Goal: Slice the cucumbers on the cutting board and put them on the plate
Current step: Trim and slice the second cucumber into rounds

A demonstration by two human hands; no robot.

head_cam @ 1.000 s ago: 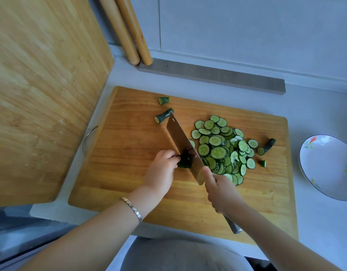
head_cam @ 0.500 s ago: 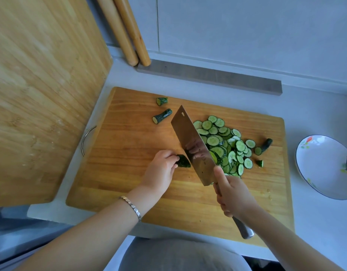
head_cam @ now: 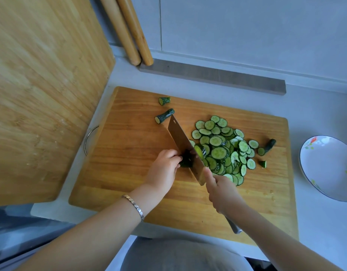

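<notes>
My left hand (head_cam: 164, 167) pinches a short cucumber stub (head_cam: 185, 163) on the cutting board (head_cam: 129, 153); my right hand (head_cam: 221, 192) grips the cleaver (head_cam: 183, 144) cutting it. Slicing looks nearly complete: slices (head_cam: 219, 151) lie piled beside the blade. The plate (head_cam: 325, 169) holds none.

Bare forearms, no sleeves; a silver link bracelet (head_cam: 133, 206) circles the left wrist; grey clothing (head_cam: 178, 255) below.

Pale grey wall (head_cam: 247, 36), grey countertop (head_cam: 317, 108) (soft daylight).

Soft even daylight, wide-angle edge warp
</notes>
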